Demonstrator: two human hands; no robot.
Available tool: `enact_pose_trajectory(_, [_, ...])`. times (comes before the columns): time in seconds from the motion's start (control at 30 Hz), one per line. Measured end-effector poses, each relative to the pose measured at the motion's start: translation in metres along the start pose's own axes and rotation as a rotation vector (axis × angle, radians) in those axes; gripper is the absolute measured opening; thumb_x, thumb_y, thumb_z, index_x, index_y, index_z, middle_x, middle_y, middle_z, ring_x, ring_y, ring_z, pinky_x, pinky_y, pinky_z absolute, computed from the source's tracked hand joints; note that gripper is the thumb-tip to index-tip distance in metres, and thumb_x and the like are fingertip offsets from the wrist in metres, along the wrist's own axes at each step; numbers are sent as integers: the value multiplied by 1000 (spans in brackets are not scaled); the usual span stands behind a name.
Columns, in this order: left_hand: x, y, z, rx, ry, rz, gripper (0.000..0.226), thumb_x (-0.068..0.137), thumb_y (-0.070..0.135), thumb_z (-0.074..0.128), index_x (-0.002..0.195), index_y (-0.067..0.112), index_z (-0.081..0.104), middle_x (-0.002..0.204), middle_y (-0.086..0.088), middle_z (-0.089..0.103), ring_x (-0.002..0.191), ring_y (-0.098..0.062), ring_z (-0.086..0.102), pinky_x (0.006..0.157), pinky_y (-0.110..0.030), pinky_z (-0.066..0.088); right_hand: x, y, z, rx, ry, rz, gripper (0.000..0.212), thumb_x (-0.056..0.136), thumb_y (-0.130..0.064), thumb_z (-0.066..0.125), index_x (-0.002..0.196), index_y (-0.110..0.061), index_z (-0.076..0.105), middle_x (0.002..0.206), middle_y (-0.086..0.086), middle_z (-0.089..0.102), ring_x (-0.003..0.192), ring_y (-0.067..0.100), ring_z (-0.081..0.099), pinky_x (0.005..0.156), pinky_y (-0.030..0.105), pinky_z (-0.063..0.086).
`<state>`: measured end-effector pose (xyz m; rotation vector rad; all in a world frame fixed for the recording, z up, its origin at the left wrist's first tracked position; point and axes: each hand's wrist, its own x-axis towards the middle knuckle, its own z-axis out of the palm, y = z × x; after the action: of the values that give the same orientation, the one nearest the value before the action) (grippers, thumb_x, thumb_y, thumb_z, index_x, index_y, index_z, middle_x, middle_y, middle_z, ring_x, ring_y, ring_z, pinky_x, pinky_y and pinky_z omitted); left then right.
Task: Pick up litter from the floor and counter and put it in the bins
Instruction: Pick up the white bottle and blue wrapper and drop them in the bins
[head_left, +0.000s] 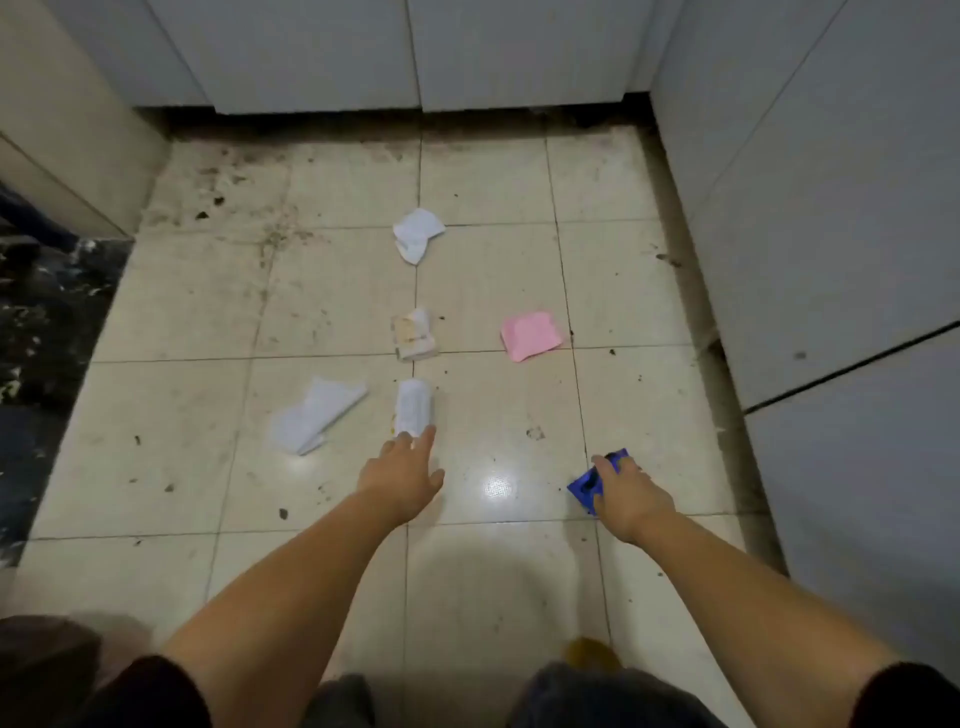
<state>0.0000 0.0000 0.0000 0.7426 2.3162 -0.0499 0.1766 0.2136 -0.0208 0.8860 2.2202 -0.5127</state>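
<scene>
Gripping a blue wrapper (589, 486), right hand (631, 501) fingers curl; left hand (402, 478) fingers spread, touching rolled paper (414, 408).

we log colours | floor tiles (337, 291) cream, dark specks | 2 tissues white: far tissue (418, 235), near-left tissue (317, 415) | wrapper (414, 335) white with tan print | rolled paper (414, 406) white | pink sheet (531, 335) | blue packet (589, 486), black marks | cabinets (311, 52) pale grey
</scene>
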Motion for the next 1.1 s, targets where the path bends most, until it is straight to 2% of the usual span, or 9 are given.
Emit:
enact_pose_trajectory(0.17, [86, -19, 59, -8, 119, -141, 72, 95, 44, 42, 153, 25, 3, 156, -16, 19, 138, -34, 32, 105, -45, 42, 82, 11, 56, 11, 77, 127, 60, 96, -35, 44, 148, -27, 16, 156, 13, 8, 132, 38, 35, 96, 43, 47])
enact_pose_trajectory(0.27, [117, -22, 87, -102, 155, -267, 82, 93, 48, 47, 152, 25, -5, 153, -21, 18, 133, -37, 35, 103, -46, 44, 106, 11, 84, -8, 92, 157, 47, 93, -26, 50, 135, -14, 34, 146, 13, 22, 125, 35, 39, 92, 40, 48])
enact_pose_trajectory(0.43, [130, -28, 109, -358, 224, -364, 101, 87, 39, 62, 149, 36, -18, 128, -21, 37, 103, -36, 55, 84, -45, 53, 115, 2, 97, -105, 134, 106, 39, 90, 0, 48, 127, -4, 38, 134, 18, 35, 114, 33, 47, 79, 33, 49])
enact_pose_trajectory(0.53, [122, -31, 110, -415, 185, -357, 105, 86, 36, 62, 147, 37, -22, 124, -22, 38, 89, -34, 57, 77, -40, 53, 119, -4, 87, -181, 83, 49, 39, 89, 4, 51, 127, -4, 43, 133, 18, 40, 114, 29, 52, 88, 31, 50])
enact_pose_trajectory(0.6, [115, -36, 103, -450, 138, -340, 105, 85, 34, 62, 147, 36, -23, 126, -22, 37, 88, -34, 56, 77, -38, 51, 120, -14, 72, -195, 71, -20, 34, 91, 2, 49, 124, -4, 46, 134, 19, 42, 116, 32, 52, 93, 35, 48])
enact_pose_trajectory(0.67, [105, -46, 90, -468, 111, -329, 104, 85, 34, 62, 148, 33, -21, 131, -23, 36, 100, -37, 59, 86, -40, 50, 119, -31, 49, -275, 62, -90, 38, 88, 6, 51, 124, -5, 46, 135, 17, 40, 116, 31, 52, 91, 33, 48])
enact_pose_trajectory(0.8, [63, -78, 44, -510, 171, -354, 103, 84, 33, 60, 150, 27, -19, 138, -29, 33, 109, -42, 57, 91, -43, 47, 113, -86, -14, -410, 135, -237, 43, 83, 7, 58, 122, -5, 47, 134, 14, 40, 113, 29, 54, 89, 34, 50])
enact_pose_trajectory(0.9, [11, -116, 1, -567, 249, -427, 100, 85, 32, 60, 151, 28, -15, 138, -27, 32, 92, -38, 57, 84, -39, 47, 93, -157, -60, -425, 216, -412, 38, 84, 6, 55, 120, -5, 50, 131, 15, 41, 110, 32, 54, 89, 38, 51])
enact_pose_trajectory(1.1, [-142, -199, -51, -600, 497, -674, 99, 85, 33, 60, 151, 32, -14, 136, -22, 35, 107, -43, 57, 92, -42, 49, -1, -340, -74, -391, 292, -917, 46, 84, 10, 52, 126, -8, 49, 138, 13, 38, 117, 32, 49, 92, 39, 48])
